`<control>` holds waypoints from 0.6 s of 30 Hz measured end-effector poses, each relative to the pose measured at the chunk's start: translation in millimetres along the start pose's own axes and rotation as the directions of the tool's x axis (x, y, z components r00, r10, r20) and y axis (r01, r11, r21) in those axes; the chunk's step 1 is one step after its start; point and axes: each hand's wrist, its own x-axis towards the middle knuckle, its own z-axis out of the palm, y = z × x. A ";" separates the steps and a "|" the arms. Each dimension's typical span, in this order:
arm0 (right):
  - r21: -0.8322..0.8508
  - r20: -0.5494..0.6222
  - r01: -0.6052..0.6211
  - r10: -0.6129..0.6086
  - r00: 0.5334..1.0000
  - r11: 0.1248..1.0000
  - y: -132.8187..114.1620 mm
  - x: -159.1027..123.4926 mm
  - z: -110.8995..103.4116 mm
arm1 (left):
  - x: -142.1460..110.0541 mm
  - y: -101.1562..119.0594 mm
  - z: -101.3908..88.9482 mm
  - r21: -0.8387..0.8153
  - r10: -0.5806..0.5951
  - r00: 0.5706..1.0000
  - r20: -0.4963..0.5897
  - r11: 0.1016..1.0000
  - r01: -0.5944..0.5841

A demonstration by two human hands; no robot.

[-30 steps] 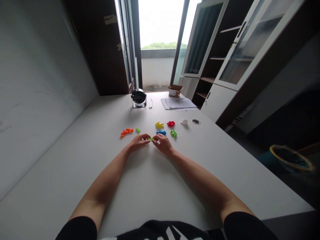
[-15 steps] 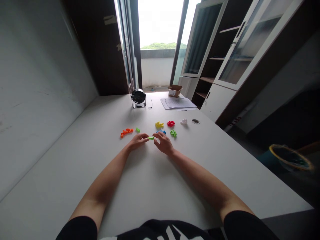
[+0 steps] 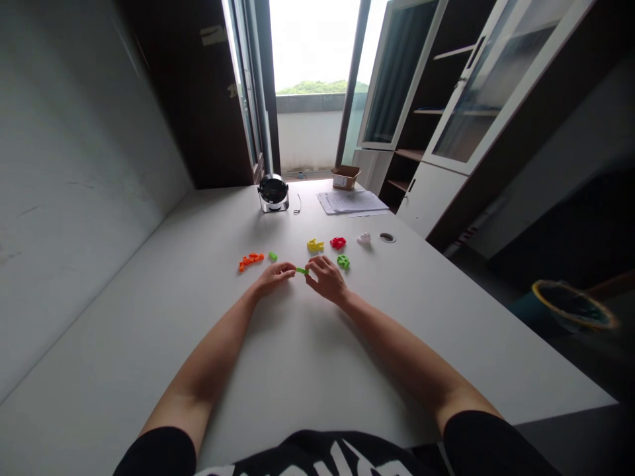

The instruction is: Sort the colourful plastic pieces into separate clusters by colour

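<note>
Between my two hands is a small light-green plastic building piece (image 3: pixel 302 270). My left hand (image 3: pixel 276 277) pinches its left end, and my right hand (image 3: pixel 325 279) has its fingertips closed on the right end. Behind my left hand lies a loose light-green piece (image 3: pixel 272 256), with a row of orange pieces (image 3: pixel 251 261) further left. Just beyond my right hand are a yellow cluster (image 3: pixel 315 245), a red cluster (image 3: pixel 338 243) and a green cluster (image 3: pixel 343 262). A white cluster (image 3: pixel 364 238) sits to their right.
The white table (image 3: pixel 278 383) meets a wall on the left. At its far side stand a round black device on a stand (image 3: pixel 273 194), papers (image 3: pixel 353 202) and an open cardboard box (image 3: pixel 346 177). A cable hole (image 3: pixel 387 237) is at the right, near cabinets.
My right hand has closed in on the right end of the light-green piece and shifted slightly. The blue pieces seen behind it earlier are now hidden. My left hand stays nearly still.
</note>
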 end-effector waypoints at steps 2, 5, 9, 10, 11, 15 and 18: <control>-0.006 -0.081 -0.076 0.076 0.994 0.997 10.2 1.0 -5.2 | -0.2 -0.7 0.3 0.000 -0.019 1.000 -0.014 1.000 0.019; -0.026 -0.210 -0.221 0.211 0.955 0.975 33.2 1.0 -14.8 | -0.5 -0.5 0.6 0.035 -0.036 0.999 -0.003 0.999 0.036; -0.144 -0.214 -0.385 0.351 0.911 0.912 64.8 -3.3 -24.8 | -2.2 4.8 -0.2 0.098 -0.015 1.000 0.013 0.995 0.013; -0.176 -0.193 -0.407 0.374 0.907 0.896 70.8 -5.1 -25.8 | -2.7 6.4 -0.5 0.109 -0.012 1.000 0.013 0.994 0.011; -0.204 -0.169 -0.419 0.390 0.905 0.885 75.9 -7.0 -26.2 | -3.1 7.7 -0.7 0.118 -0.011 1.000 0.013 0.993 0.010; -0.263 -0.082 -0.422 0.416 0.906 0.867 87.5 -14.6 -22.6 | -3.1 8.2 -0.4 0.151 -0.014 1.000 0.004 0.988 0.013; -0.281 -0.048 -0.408 0.412 0.910 0.868 91.0 -18.0 -19.0 | -1.9 4.7 1.0 0.161 -0.005 1.000 0.001 0.987 0.005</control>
